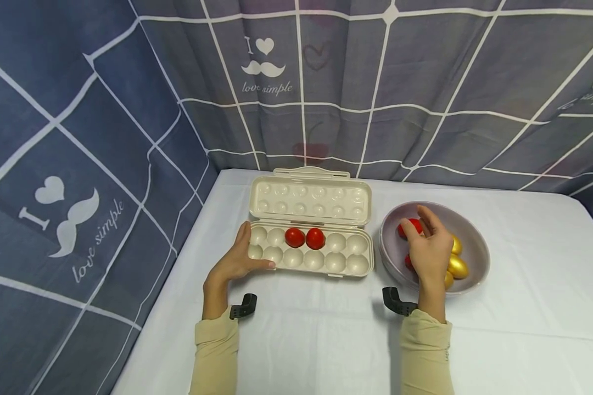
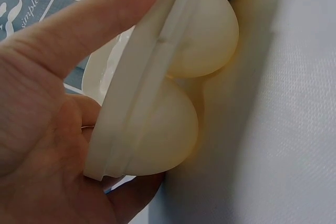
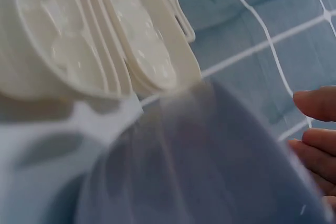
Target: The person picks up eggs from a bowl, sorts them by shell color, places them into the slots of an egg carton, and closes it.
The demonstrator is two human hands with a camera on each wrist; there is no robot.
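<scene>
A cream plastic egg carton lies with its lid folded back. Two red eggs sit side by side in its back row. My left hand grips the carton's left end, thumb along the front edge and fingers at the back, with the rounded cups showing in the left wrist view. Over a greyish-purple bowl is my right hand, thumb and fingers apart near a red egg. The right wrist view shows nothing between those fingers. Several golden eggs lie in the bowl, and another red egg is partly hidden.
A white cloth covers the table. A dark patterned curtain hangs behind and at the left. The bowl stands just right of the carton. Black wrist mounts jut from both wrists.
</scene>
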